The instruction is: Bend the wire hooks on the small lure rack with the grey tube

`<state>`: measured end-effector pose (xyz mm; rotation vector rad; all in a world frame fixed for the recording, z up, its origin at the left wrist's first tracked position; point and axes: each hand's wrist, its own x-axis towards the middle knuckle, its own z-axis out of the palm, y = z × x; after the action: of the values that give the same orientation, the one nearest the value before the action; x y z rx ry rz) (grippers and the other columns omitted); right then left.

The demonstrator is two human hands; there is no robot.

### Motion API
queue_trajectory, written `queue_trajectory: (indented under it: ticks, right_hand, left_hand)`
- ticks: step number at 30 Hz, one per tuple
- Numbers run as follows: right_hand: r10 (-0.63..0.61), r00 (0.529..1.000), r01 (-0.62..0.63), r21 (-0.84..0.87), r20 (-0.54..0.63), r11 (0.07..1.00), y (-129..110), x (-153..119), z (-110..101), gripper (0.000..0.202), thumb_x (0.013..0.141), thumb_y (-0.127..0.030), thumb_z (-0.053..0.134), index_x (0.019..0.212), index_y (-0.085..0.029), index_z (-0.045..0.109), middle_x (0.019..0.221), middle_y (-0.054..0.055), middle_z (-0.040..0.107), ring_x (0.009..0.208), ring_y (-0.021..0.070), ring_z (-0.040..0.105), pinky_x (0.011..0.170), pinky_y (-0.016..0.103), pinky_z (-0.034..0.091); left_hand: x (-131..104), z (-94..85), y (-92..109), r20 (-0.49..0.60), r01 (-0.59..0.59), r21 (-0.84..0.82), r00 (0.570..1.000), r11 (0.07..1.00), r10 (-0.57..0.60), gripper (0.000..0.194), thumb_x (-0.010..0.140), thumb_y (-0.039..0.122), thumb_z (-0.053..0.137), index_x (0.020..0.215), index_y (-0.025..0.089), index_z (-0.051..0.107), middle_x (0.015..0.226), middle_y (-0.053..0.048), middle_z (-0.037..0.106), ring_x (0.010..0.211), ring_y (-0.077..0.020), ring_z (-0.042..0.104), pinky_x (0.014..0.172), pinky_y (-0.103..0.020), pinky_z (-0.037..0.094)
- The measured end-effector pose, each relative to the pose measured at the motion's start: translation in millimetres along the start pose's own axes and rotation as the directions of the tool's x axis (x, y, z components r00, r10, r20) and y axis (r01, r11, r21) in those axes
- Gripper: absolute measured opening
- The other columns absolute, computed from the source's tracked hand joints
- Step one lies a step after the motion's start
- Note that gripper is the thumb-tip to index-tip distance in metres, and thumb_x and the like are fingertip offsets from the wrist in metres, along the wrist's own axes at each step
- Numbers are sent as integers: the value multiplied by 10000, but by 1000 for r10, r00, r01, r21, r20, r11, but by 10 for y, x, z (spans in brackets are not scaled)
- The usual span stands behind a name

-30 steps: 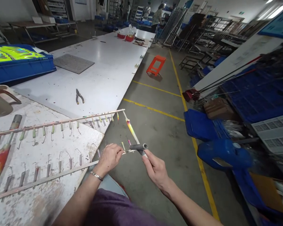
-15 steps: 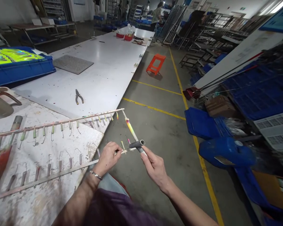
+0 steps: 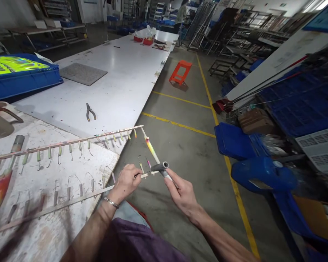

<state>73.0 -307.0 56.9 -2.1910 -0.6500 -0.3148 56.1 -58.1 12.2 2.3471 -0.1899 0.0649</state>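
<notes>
Because the frame [image 3: 71, 174] juts past the near right corner of the table [image 3: 120, 83], only its left part is borne. The left hand [image 3: 125, 182] pinches the near rail's end, fingers closed on it; the right hand [image 3: 182, 193] grips the rod [image 3: 155, 158] just under the grey tube [image 3: 160, 167]. A loosened pinch could let the corner drop, and the hanging hooks [image 3: 71, 149] could snag a finger.

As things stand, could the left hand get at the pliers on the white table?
Probably yes: the pliers lie in the open, nothing around them, but the left hand pinches a thin strip and would need to release it.
</notes>
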Motion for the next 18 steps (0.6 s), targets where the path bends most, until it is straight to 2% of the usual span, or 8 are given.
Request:
queue_trajectory:
  ticks: [2,3,4,7,9,12,14,18]
  right_hand:
    - [21,994,-21,-4,109,1000,7,-30,4,355,1050,-292,542,1256,-177,807,670,-6,706,500,140,600,491,230,501]
    - [30,991,-30,-3,128,1000,9,-41,-3,357,1053,-296,540,1264,-186,806,672,-9,710,501,142,605,494,231,506]
    - [40,993,-40,-2,112,999,11,-48,-12,358,1057,-301,542,1277,-189,802,672,-13,708,500,142,604,498,234,510]
    - [39,997,-38,6,-63,999,20,-60,-27,366,1058,-300,557,1308,-168,788,671,-9,699,493,143,591,509,243,523]
    - [-5,995,5,-5,-95,1000,29,-63,-9,375,1055,-286,549,1312,-153,788,661,-2,696,485,144,585,500,242,520]
    - [-74,995,76,-27,69,997,45,-70,22,375,1054,-261,537,1321,-185,789,640,-10,700,477,142,602,477,225,502]
    - [-94,990,97,-22,105,995,58,-79,20,375,1054,-237,548,1353,-206,773,691,-2,737,518,146,647,511,223,527]
    - [-100,990,97,-26,-103,995,95,-96,12,398,1051,-209,548,1397,-191,742,793,42,786,567,167,686,563,253,572]
  left_hand:
    - [-26,-4,1,11,-38,24,999,999,37,271,984,137,567,1050,209,819,906,-59,682,932,-226,649,890,-342,537]
    - [-39,-9,5,19,-52,35,998,998,52,272,1006,151,554,1069,215,810,918,-61,676,938,-228,641,892,-346,537]
    - [-51,-14,11,25,-64,46,998,997,63,272,1025,164,540,1086,220,800,931,-63,668,949,-231,635,896,-349,537]
    - [-81,-33,35,36,-87,84,996,993,85,267,1053,179,512,1100,224,771,961,-68,645,985,-240,617,902,-353,535]
    - [-91,-41,46,41,-92,98,995,991,88,264,1055,168,504,1100,225,757,968,-68,634,998,-242,612,900,-349,536]
    - [-93,-42,42,50,-92,95,995,991,87,267,1054,153,498,1094,233,749,975,-65,634,1002,-241,613,899,-347,540]
    - [-88,-34,29,48,-93,82,995,992,89,266,1054,151,501,1102,236,748,978,-64,639,999,-239,616,899,-348,543]
    - [-85,-13,9,39,-105,70,994,992,102,259,1052,155,511,1104,233,752,967,-63,646,992,-239,623,900,-350,547]
